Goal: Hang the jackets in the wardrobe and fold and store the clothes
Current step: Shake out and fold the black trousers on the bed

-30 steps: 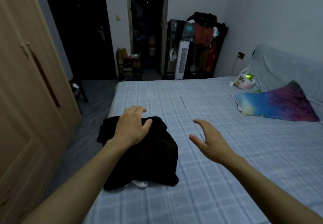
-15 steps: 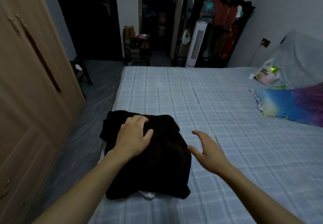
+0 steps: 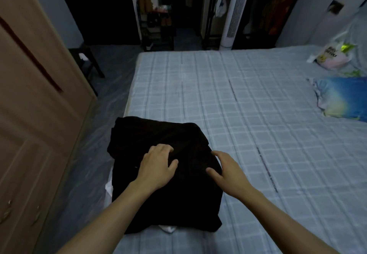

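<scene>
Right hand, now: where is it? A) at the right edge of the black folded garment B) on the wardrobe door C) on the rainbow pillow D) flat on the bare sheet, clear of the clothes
A: the right hand has its fingers at the right edge of the black folded garment, while the left hand rests on top of it.
</scene>
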The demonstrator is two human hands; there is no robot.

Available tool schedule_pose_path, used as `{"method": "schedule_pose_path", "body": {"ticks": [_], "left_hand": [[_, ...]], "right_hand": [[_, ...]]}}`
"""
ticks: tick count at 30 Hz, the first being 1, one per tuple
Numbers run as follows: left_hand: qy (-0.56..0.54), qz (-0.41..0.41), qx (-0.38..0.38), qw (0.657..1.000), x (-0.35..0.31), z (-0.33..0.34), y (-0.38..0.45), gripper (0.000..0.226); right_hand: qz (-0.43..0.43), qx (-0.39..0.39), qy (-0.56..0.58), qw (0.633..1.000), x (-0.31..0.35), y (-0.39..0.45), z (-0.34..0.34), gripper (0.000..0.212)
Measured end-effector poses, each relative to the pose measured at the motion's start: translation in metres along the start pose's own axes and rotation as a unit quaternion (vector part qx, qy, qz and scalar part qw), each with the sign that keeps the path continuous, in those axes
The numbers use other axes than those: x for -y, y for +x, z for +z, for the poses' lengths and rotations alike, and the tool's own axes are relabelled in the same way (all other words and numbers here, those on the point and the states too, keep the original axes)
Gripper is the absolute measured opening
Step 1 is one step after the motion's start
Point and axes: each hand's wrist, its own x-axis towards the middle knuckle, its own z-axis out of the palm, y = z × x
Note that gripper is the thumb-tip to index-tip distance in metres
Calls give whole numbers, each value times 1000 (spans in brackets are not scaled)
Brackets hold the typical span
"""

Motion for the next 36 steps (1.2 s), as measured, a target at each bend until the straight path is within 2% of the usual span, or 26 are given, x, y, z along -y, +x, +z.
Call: {"method": "schedule_pose_path", "body": {"ticks": [8, 14, 17, 22, 26, 28, 30, 34, 36], "left_hand": [[10, 30, 52, 998, 8, 61, 38, 45], [10, 31, 102, 994, 17, 104, 50, 45], [15, 31, 123, 992, 22, 120, 51, 45], [17, 36, 141, 989, 29, 132, 57, 52], [37, 45, 160, 985, 27, 135, 59, 75], [48, 69, 145, 986, 22, 133, 59, 80], [38, 100, 95, 990, 15, 129, 61, 78], [-16, 170, -43, 984, -4, 107, 69, 54], [-34, 201, -85, 975, -13, 90, 72, 39]], "right_hand": [[20, 75, -37, 996, -39, 51, 57, 73], [40, 122, -165, 978, -58, 66, 92, 84], [51, 115, -180, 976, -66, 72, 105, 73], [44, 92, -161, 982, -71, 74, 113, 30], [31, 43, -76, 996, -72, 72, 101, 28], [8, 17, -32, 999, -66, 72, 84, 28], [-22, -10, 0, 1000, -57, 74, 66, 29], [-61, -43, 40, 996, -33, 69, 24, 21], [-81, -53, 41, 995, -21, 61, 2, 19]]}}
